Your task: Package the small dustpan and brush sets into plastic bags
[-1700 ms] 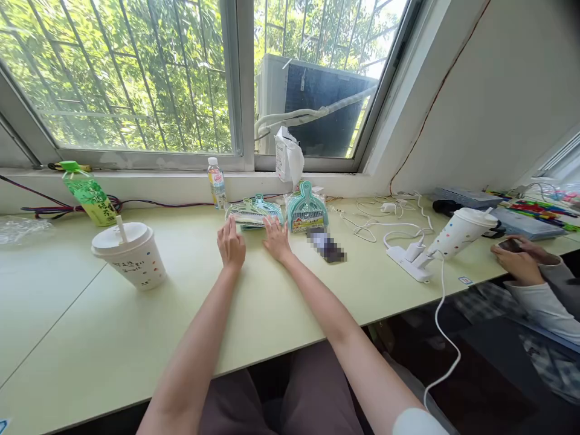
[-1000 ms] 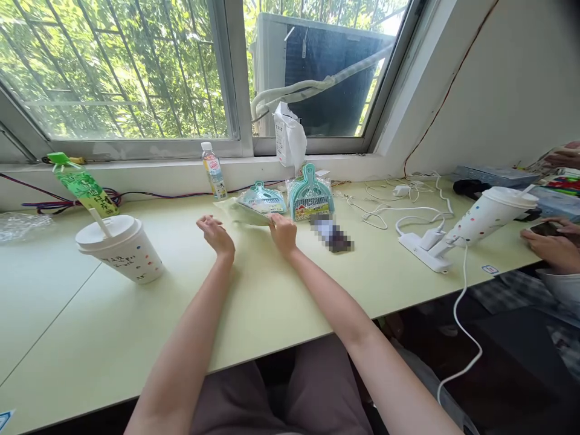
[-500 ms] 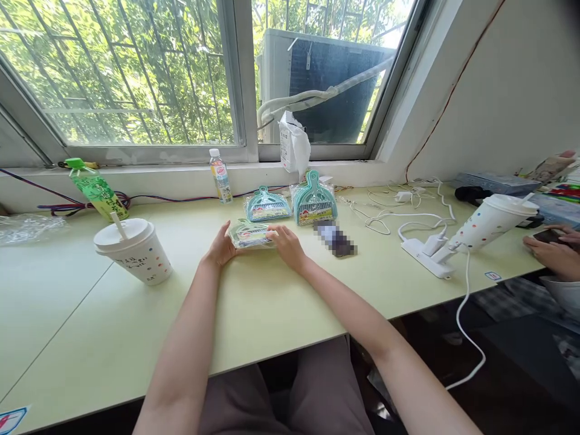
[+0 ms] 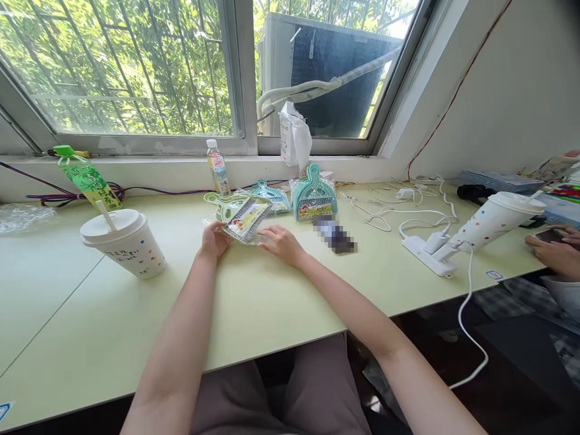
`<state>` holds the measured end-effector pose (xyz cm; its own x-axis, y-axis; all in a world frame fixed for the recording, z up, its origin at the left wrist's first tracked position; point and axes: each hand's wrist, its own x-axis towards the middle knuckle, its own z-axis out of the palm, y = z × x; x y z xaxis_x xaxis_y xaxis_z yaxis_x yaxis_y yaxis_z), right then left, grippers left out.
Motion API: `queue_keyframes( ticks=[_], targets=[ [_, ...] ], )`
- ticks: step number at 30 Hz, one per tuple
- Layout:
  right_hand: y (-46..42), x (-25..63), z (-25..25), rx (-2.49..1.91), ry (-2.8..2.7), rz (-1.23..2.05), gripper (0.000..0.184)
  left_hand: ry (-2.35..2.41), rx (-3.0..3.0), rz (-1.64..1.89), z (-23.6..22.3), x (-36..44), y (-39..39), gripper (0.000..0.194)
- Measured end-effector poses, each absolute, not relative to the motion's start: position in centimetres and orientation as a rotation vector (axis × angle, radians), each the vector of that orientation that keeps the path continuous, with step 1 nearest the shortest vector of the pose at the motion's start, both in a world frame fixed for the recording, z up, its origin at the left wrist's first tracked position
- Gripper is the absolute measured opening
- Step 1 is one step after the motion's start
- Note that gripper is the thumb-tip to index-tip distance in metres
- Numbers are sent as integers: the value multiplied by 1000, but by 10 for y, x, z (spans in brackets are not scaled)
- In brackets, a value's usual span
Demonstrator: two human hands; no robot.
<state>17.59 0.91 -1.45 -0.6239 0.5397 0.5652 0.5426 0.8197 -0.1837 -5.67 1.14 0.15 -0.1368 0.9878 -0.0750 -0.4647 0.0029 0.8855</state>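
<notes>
At the far left of your surface (image 4: 254, 308) lies some crumpled plastic (image 4: 25, 217), then a green-capped bottle (image 4: 88, 178), tilted, with dark cables (image 4: 154, 192) behind it along the wall. Nearer to you stands a lidded cup (image 4: 127, 241) with a straw and coloured dots. A small bottle (image 4: 218, 168) with a white cap stands at the back, near the window wall. Your left hand (image 4: 215, 240) has its fingers clamped on the near left edge of the pale dustpan (image 4: 244, 216), which comes with a brush and label in clear film. You have it tilted in front of you, handle toward the upper left; whether its lower edge rests on the surface, you cannot tell. It partly covers the middle dustpan (image 4: 276, 198), bluish green and lying behind. Your right hand (image 4: 281, 243) has its fingers at the film's lower right corner; you cannot tell whether they pinch it. Behind that hand are a white pack (image 4: 293, 136) and the right dustpan (image 4: 313, 190), upright in its film. Next comes a pixelated item (image 4: 335, 235), then a power strip (image 4: 426, 257) with white leads, a second cup (image 4: 496, 223) leaning just beyond it, and a co-worker's hands (image 4: 553, 251) around a dark device (image 4: 550, 235).
</notes>
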Motion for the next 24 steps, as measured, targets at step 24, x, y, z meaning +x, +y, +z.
queue_keyframes(
  ticks=[24],
  targets=[
    [31,191,-16,-986,-1059,1386,44,644,1063,907,-3,-51,1,40]
  ],
)
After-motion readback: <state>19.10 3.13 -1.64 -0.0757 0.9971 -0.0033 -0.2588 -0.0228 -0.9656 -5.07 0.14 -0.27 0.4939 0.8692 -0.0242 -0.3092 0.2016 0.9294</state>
